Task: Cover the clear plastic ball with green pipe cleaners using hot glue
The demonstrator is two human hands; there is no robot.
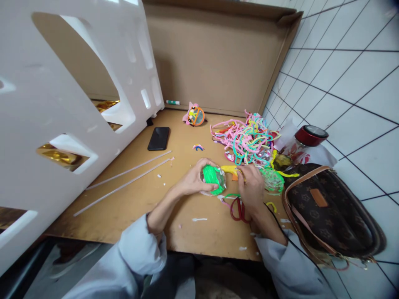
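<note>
In my left hand (199, 176) is a clear round piece wrapped in bright green strips (212, 176), with fingers and thumb closed around its side. My right hand (251, 185) grips a yellow glue gun (230, 169) with an orange trigger; its nozzle points left and comes close to the green-wrapped piece. Whether the tip touches it I cannot tell. A black cord runs back from under my right wrist. Red-handled scissors (237, 211) lie just below my right hand, partly covered by it. Beside that hand rests a second clear piece with green strands (273, 180).
A heap of coloured fuzzy strips (249, 139) lies back right, near a red-lidded jar (307, 141) and a brown bag (333, 207). A pink decorated figure (193, 115), phone (158, 138) and thin white sticks (124, 185) lie further left. A white plastic panel (124, 54) stands left, cardboard (218, 58) behind.
</note>
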